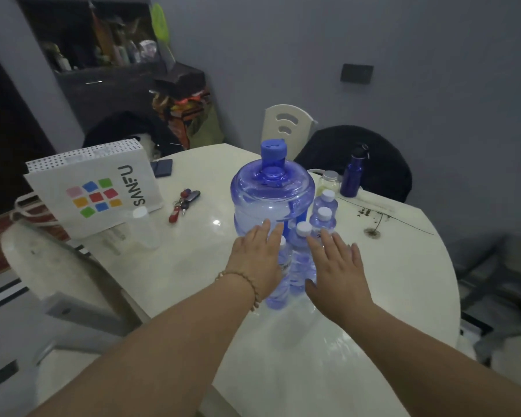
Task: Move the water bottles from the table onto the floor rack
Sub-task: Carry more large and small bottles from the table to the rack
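two bare arms, uncovered from the frame edge to the fingertips. left forearm (163, 341) ends in the left hand (257, 260); at its wrist sits a bracelet (248, 282), a single strand of small round beads, pale tan, much alike in size and strung close. a small end piece juts out on the outer side of the wrist. right forearm (418, 356) and right hand (336, 266) are bare skin only. nails look short; the dim, blurred light hides finer detail.

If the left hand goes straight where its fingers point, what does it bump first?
Most likely the big blue jug: the left hand aims straight fingers at its lower wall. A small bottle stands beside the palm and might get brushed first; depth is hard to judge.
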Available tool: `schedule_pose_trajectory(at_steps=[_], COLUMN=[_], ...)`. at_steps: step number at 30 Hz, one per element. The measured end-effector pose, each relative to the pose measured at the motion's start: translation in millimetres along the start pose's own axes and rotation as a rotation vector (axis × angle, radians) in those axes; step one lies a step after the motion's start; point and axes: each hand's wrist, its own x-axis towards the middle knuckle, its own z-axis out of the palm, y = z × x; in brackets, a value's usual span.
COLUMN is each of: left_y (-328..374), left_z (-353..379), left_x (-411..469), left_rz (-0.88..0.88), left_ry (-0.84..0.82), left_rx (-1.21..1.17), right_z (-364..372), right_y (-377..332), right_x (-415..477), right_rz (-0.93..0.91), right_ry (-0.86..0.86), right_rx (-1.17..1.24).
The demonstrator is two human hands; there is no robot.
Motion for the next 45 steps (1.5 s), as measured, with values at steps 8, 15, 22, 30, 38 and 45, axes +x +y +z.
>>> schedule_pose_trajectory(at_steps=[8,15,22,30,38,45], left_y=[7,7,0,3,32,55], left_z=[34,38,33,46,105,129], left_x=[21,0,-32,-84,-137,-154], left_rz=[0.011,0.121,0.126,0.079,0.072,0.001], left_ry=[-0.005,0.133,0.116,-0.024,-0.204,-0.215], left_rx=[0.098,-0.065,-0.277,-0.113,-0.135,-0.176], right_z=[8,16,8,26,68,105], right_y=[3,2,-7,-14,-17,-10], right_x=[50,60,35,-46,-119,-153], right_rz=[-0.101,-0.194,-0.337,-0.293,-0.112,-0.008], right_ry=[-0.067,-0.07,-0.095,0.025,-0.105,-0.216], right_rx=[-0.021,-0.223,-0.24,-0.175,0.042,0.134])
